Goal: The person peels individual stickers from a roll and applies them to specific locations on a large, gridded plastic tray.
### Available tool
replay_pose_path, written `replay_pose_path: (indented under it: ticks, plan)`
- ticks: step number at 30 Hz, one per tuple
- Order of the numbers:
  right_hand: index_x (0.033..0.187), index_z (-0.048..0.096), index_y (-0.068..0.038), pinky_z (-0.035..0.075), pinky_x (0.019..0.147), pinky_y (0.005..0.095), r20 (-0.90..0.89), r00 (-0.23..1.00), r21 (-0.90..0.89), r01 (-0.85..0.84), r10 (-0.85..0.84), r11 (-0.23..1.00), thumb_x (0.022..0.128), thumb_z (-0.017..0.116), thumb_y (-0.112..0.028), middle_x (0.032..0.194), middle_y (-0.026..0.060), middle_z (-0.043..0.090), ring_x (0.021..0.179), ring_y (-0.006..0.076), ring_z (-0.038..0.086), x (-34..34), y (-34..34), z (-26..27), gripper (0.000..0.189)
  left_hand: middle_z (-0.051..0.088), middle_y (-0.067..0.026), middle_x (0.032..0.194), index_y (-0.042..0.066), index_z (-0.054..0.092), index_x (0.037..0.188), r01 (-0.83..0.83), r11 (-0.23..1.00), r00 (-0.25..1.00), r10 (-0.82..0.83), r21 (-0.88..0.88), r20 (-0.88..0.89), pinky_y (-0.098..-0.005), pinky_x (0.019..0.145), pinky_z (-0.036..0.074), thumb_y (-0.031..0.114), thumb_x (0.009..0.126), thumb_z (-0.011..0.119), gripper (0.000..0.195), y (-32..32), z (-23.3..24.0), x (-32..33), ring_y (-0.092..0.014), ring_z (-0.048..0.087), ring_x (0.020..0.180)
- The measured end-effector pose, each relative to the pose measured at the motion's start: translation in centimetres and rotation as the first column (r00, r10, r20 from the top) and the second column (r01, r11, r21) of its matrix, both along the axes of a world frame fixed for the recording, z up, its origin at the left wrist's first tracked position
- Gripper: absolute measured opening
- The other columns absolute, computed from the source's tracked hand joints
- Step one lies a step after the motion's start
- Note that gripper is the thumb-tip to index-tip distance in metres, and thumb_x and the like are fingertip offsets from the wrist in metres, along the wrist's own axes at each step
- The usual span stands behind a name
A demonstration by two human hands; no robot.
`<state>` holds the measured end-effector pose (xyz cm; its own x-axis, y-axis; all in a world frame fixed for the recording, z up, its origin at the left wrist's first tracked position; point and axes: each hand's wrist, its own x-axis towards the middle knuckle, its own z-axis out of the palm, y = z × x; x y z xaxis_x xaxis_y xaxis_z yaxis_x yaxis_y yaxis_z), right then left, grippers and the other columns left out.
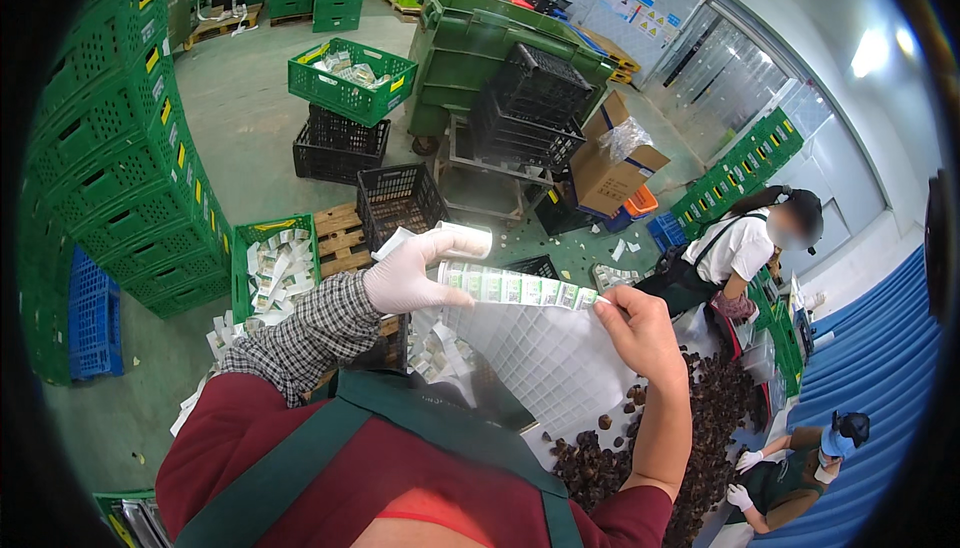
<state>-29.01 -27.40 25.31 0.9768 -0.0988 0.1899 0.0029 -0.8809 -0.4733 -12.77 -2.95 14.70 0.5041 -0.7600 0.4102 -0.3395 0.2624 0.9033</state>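
My left hand (411,275), in a white glove, holds a strip of green-and-white printed labels (517,287) at its left end. A curled white roll (469,240) rises beside its fingers. At the strip's right end, my bare right hand (643,326) pinches it between thumb and fingertips, so the strip is stretched between both hands. Beneath it spreads a pale sheet with a grid pattern (547,368), whose material I cannot tell. Small white label-bearing pieces (442,353) lie in a container below my left hand.
Many dark brown, mushroom-like pieces (697,405) cover the table to the right. Two co-workers (735,255) are at that side. A green crate (238,270) of labelled pieces stands left, near tall stacked green crates (142,173). A black crate (401,199) and large green bin (457,45) stand ahead.
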Motion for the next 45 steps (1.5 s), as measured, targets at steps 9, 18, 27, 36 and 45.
replay_pose_path:
  ticks: [9, 18, 27, 36, 45]
  plan:
    - [0.08, 0.058, 0.004, 0.037, 0.052, 0.0228, 0.008, 0.999, 0.167, -0.034, 0.034, 0.985, 0.083, 0.062, -0.009, 0.062, -0.0011, 0.05, 0.059, 0.0053, 0.041, -0.5, 0.2, -0.8, 0.013, 0.064, -0.0064, 0.095, -0.002, 0.064, 0.097, -0.035, 0.999, 0.966, 0.023, -0.041, -0.258, -0.0234, 0.076, 0.049, 0.001, 0.079, 0.064, 0.019, -0.3, -0.2, 0.3, -0.009, 0.06, 0.087]
    - [0.078, 0.06, 0.003, 0.04, 0.05, 0.0252, 0.118, 0.992, 0.222, 0.007, -0.034, 0.975, 0.084, 0.061, -0.014, 0.055, 0.0085, 0.05, 0.052, 0.0085, 0.042, -1.0, -0.8, -2.6, 0.018, 0.063, -0.0067, 0.095, 0.0, 0.065, 0.096, -0.199, 0.972, 0.965, 0.217, -0.127, 0.147, -0.024, 0.076, 0.05, 0.0, 0.079, 0.064, 0.017, 0.9, 3.1, -0.4, -0.012, 0.06, 0.091]
    - [0.078, 0.06, 0.002, 0.042, 0.051, 0.0253, 0.26, 0.964, 0.12, 0.03, -0.061, 0.992, 0.084, 0.061, -0.011, 0.057, 0.0092, 0.054, 0.052, 0.0091, 0.048, -1.3, 0.0, -2.5, 0.014, 0.065, -0.0097, 0.095, -0.002, 0.058, 0.096, -0.038, 0.981, 0.958, -0.018, -0.191, -0.285, -0.0271, 0.078, 0.05, 0.002, 0.079, 0.065, 0.019, -0.8, 2.3, 0.3, -0.012, 0.061, 0.086]
    - [0.078, 0.059, 0.002, 0.04, 0.051, 0.0224, 0.178, 0.98, 0.299, 0.03, -0.087, 0.954, 0.082, 0.064, -0.016, 0.057, 0.0028, 0.053, 0.054, 0.0047, 0.045, -1.5, -0.4, -3.2, 0.019, 0.065, -0.0073, 0.092, -0.001, 0.064, 0.095, -0.161, 0.967, 0.967, 0.115, -0.197, -0.227, -0.0228, 0.077, 0.049, -0.002, 0.078, 0.066, 0.017, -1.4, 2.9, -0.5, -0.01, 0.06, 0.084]
    - [0.071, 0.058, 0.003, 0.035, 0.046, 0.022, 0.169, 0.981, 0.3, 0.037, -0.091, 0.953, 0.085, 0.062, -0.018, 0.051, 0.0001, 0.043, 0.052, 0.0035, 0.038, -2.2, -1.0, -3.1, 0.024, 0.065, -0.0082, 0.092, -0.002, 0.066, 0.094, -0.078, 0.973, 0.99, 0.049, -0.218, -0.132, -0.0226, 0.074, 0.049, -0.003, 0.078, 0.065, 0.016, -1.5, 3.8, 0.6, -0.01, 0.061, 0.082]
